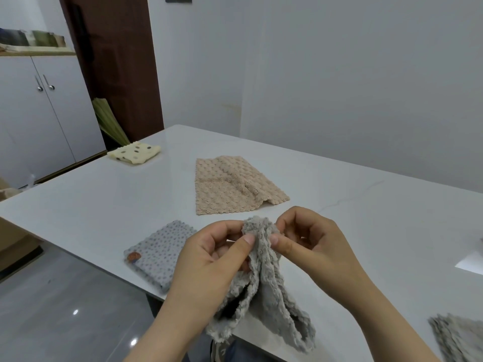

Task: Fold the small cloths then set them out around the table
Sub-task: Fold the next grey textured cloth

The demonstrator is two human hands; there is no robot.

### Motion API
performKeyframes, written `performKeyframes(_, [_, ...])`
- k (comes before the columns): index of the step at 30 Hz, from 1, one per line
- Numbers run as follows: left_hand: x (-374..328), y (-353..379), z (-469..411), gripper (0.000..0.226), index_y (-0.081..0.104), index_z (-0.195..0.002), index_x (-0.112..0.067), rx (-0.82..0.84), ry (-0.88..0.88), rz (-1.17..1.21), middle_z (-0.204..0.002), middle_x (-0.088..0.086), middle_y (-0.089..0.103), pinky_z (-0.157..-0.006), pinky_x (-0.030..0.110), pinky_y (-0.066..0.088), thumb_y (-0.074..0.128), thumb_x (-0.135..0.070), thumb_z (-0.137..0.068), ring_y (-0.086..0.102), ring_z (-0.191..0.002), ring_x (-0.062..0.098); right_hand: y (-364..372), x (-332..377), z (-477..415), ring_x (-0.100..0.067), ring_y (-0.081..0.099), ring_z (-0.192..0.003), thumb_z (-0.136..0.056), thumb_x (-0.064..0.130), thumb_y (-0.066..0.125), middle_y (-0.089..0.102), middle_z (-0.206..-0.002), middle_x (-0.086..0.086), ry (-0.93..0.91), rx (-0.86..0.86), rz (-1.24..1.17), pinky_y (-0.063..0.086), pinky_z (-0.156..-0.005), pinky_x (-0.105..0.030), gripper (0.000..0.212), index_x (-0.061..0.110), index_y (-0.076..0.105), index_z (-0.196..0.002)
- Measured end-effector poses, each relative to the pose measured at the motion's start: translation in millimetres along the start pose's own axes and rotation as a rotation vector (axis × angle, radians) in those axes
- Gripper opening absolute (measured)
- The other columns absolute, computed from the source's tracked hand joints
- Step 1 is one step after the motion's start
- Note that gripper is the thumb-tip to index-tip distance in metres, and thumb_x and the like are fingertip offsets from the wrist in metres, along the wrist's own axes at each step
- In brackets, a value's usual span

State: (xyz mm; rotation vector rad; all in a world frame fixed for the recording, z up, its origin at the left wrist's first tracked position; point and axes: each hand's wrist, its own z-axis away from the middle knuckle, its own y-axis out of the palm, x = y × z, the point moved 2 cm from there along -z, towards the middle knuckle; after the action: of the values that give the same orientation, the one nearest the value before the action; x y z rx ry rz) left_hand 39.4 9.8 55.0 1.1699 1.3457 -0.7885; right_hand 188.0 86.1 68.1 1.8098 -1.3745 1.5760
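The grey fleecy cloth [264, 283] is held up just above the near edge of the table [366, 205], bunched at its top and hanging in loose, uneven folds, its lower end drooping past the edge. The left hand [209, 257] and the right hand [311, 241] meet at that top, each pinching the fabric between thumb and forefinger, the other fingers [295, 231] curled in behind. The step in hand looks like finding two corners to begin a fold. To do it well, work the pinches apart along one edge until the cloth hangs flat, then lay it down on the table before doubling it, since this pile is thick and will slump if folded in the air. Match edges and press the crease flat. A folded grey dotted cloth [156, 253] lies just left, a beige cloth [232, 186] lies rumpled beyond, a folded yellow spotted cloth [136, 152] sits at the far left corner, and another grey cloth [454, 335] waits at the right.
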Motion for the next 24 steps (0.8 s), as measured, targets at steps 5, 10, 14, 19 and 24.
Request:
performKeyframes(5, [3.0, -4.5, -1.9, 0.011, 0.072, -0.092, -0.009, -0.057, 0.01, -0.058, -0.078, 0.009, 0.074, -0.068, 0.027, 0.058, 0.064, -0.009, -0.083, 0.066, -0.067, 0.016, -5.0, 4.0, 0.2, -0.007, 0.062, -0.087, -0.074, 0.037, 0.075, 0.068, -0.084, 0.009, -0.047, -0.031, 0.044, 0.046, -0.081, -0.027, 0.023, 0.022, 0.059, -0.068])
performKeyframes(10, [0.0, -7.6, -5.8, 0.013, 0.072, -0.093, -0.012, -0.079, 0.006, -0.097, -0.086, 0.017, 0.073, -0.078, 0.046, 0.056, 0.065, -0.015, -0.083, 0.067, -0.076, 0.035, -1.1, 9.5, 3.0, -0.008, 0.043, -0.053, -0.078, 0.02, 0.077, 0.055, -0.056, 0.0, -0.023, 0.008, -0.09, 0.035, -0.052, -0.014, 0.019, 0.012, 0.06, -0.08])
performKeyframes(14, [-2.2, -6.7, -6.4, 0.013, 0.073, -0.092, -0.01, -0.046, 0.001, -0.096, -0.084, 0.013, 0.074, -0.07, 0.032, 0.06, 0.063, -0.011, -0.085, 0.068, -0.071, 0.024, 0.1, 8.8, 1.4, -0.01, 0.052, -0.062, -0.076, 0.028, 0.073, 0.065, -0.068, -0.003, -0.059, -0.039, 0.001, 0.041, -0.06, -0.019, 0.012, 0.023, 0.067, -0.084])
performKeyframes(19, [-1.8, -4.2, -4.7, 0.013, 0.074, -0.092, -0.012, -0.008, -0.041, -0.09, -0.083, 0.01, 0.075, -0.071, 0.04, 0.058, 0.062, -0.013, -0.086, 0.07, -0.069, 0.02, 2.5, 9.6, 1.5, -0.01, 0.052, -0.064, -0.074, 0.029, 0.074, 0.064, -0.07, 0.007, -0.11, -0.096, 0.073, 0.041, -0.06, -0.021, 0.013, 0.029, 0.064, -0.082])
performKeyframes(24, [-4.4, -4.0, -4.5, 0.015, 0.075, -0.093, -0.009, 0.036, -0.008, -0.086, -0.083, 0.009, 0.075, -0.065, 0.024, 0.057, 0.061, -0.009, -0.086, 0.068, -0.066, 0.016, 1.1, 10.3, 0.6, -0.009, 0.055, -0.068, -0.075, 0.03, 0.075, 0.065, -0.073, 0.005, -0.147, -0.073, 0.141, 0.044, -0.066, -0.022, 0.014, 0.029, 0.063, -0.081])
